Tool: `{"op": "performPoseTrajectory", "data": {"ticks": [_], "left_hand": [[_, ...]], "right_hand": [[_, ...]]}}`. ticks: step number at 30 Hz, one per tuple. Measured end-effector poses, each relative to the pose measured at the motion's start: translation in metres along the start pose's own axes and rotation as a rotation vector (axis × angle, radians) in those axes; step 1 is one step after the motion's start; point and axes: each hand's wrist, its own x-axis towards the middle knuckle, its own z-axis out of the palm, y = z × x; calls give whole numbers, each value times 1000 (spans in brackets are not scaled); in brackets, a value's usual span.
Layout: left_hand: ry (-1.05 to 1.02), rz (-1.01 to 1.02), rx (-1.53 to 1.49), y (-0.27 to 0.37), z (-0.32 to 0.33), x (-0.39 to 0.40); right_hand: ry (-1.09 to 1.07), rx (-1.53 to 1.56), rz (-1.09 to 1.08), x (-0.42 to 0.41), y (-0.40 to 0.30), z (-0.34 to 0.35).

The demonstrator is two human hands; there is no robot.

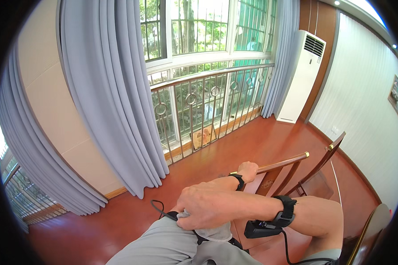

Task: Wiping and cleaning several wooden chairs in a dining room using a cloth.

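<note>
My left hand [248,171] rests on the wooden top rail of a chair [285,163], its fingers curled over the rail near the brass-tipped left end. My right forearm crosses in front of my body. My right hand [202,207] is pinched on light grey fabric [219,233] beside my grey sleeve [162,238]; whether this is a separate cloth cannot be told. Both wrists wear black straps. Under the right wrist hangs a small black device [263,229] with a black cable. The left elbow is hidden behind the right hand.
A second wooden chair [318,165] stands to the right, before a white wall. Ahead are a metal railing [215,74], windows and long grey-blue curtains [109,92]. A white floor-standing air conditioner [300,79] is in the corner. A dark, gold-edged furniture piece [368,232] is at lower right.
</note>
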Motion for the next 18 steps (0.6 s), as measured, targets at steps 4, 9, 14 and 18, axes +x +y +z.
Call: {"op": "performPoseTrajectory", "data": {"ticks": [4, 9, 14, 18], "left_hand": [[0, 22, 10, 1, -2, 3], [-67, -2, 73, -4, -4, 6], [-71, -20, 68, -1, -9, 9], [-64, -16, 95, -5, -5, 7]], "right_hand": [[199, -69, -4, -14, -14, -4], [234, -378, -79, 8, -21, 21], [364, -546, -296, -14, -25, 31], [521, -492, -374, -26, -18, 45]]}}
